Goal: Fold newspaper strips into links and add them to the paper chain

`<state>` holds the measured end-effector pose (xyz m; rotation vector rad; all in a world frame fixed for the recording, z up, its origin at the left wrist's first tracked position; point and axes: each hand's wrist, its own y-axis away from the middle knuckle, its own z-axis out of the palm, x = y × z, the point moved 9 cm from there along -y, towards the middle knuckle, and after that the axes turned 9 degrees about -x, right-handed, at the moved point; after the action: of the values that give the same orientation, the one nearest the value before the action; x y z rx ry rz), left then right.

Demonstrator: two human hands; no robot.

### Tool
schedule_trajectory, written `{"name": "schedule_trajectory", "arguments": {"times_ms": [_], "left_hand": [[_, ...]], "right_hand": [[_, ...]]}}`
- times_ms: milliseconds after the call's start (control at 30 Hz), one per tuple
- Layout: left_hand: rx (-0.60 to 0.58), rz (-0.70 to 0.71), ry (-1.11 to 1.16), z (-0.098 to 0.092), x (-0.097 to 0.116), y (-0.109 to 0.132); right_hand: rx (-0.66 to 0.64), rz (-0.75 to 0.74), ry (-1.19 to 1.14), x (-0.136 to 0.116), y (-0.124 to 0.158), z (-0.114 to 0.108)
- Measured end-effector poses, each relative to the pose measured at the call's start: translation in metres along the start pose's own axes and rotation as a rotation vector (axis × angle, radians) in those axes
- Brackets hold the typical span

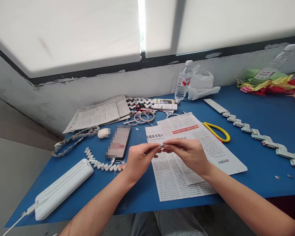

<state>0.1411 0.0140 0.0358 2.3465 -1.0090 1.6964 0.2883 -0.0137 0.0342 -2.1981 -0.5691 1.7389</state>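
Note:
My left hand (140, 159) and my right hand (186, 152) meet above the printed newspaper sheets (177, 183) at the table's front middle. Both pinch a small folded strip of paper (163, 146) between thumbs and fingertips. The strip is tiny and mostly hidden by my fingers. Yellow-handled scissors (217, 131) lie just right of the hands. A chain of folded paper links (100, 162) lies left of my left hand, beside a phone (120, 142).
The blue table (260, 108) carries a long folded paper chain (258, 136) at right, a water bottle (184, 80), a plastic bag (203, 83), coloured paper (272, 85), newspapers (98, 114), tape rings (144, 117), a white long case (61, 188) and a white oval thing (103, 132).

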Motion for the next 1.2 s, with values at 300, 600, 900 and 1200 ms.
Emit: {"name": "schedule_trajectory", "arguments": {"times_ms": [300, 600, 900, 1200], "left_hand": [[0.011, 0.073, -0.091, 0.0, 0.004, 0.0], [-0.018, 0.021, -0.189, 0.004, 0.009, 0.0], [-0.019, -0.147, 0.066, 0.011, -0.016, 0.003], [-0.131, -0.284, 0.624, 0.023, -0.018, 0.0]], "right_hand": [[0.041, 0.018, 0.0, -0.001, 0.001, -0.001], [0.14, -0.21, 0.37, -0.029, 0.006, -0.003], [0.095, -0.295, 0.439, -0.037, 0.008, 0.007], [0.069, -0.259, 0.321, -0.03, 0.002, 0.003]]}}
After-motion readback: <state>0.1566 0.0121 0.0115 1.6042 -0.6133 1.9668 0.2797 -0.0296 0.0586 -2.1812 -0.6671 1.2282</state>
